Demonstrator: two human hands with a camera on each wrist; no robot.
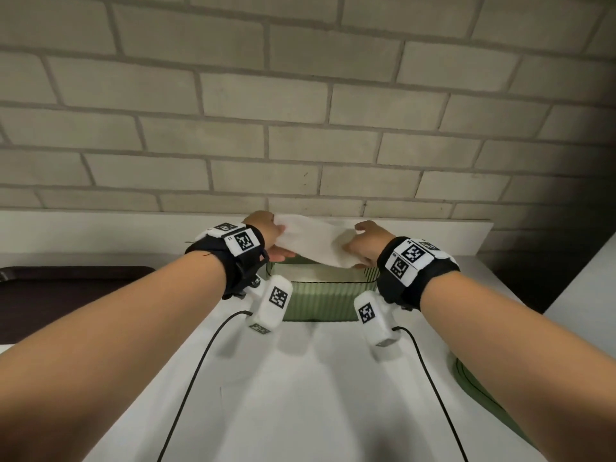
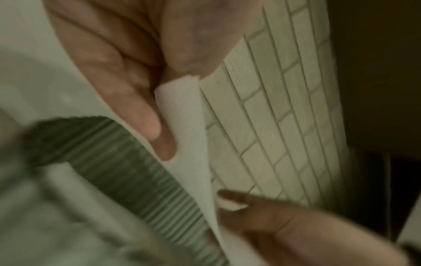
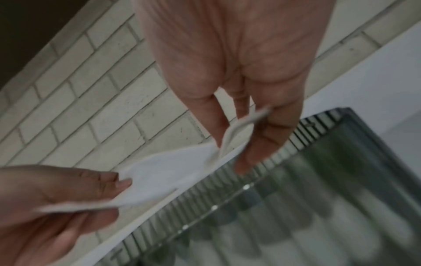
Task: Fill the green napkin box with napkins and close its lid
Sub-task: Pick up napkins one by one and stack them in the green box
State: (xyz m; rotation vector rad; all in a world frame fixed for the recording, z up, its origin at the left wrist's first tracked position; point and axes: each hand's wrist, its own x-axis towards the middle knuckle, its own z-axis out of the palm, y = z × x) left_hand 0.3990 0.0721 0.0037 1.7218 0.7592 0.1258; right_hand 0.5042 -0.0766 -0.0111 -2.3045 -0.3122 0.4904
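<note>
A white napkin (image 1: 315, 240) is stretched between both hands just above the open ribbed green napkin box (image 1: 320, 300), which stands on the white counter near the brick wall. My left hand (image 1: 271, 236) pinches the napkin's left end; the left wrist view shows thumb and finger pinching the napkin (image 2: 182, 115) over the box (image 2: 127, 162). My right hand (image 1: 365, 243) pinches the right end; the right wrist view shows the fingers (image 3: 262, 136) pinching the napkin (image 3: 164, 172) above the box (image 3: 307, 207). White napkins lie inside the box. A green lid (image 1: 476, 391) peeks out under my right forearm.
The white counter (image 1: 300, 395) runs toward me, with a raised ledge (image 1: 433, 228) against the brick wall. A dark brown tray (image 1: 66, 288) lies at the left. Black cables (image 1: 186, 388) trail from the wrist cameras across the counter.
</note>
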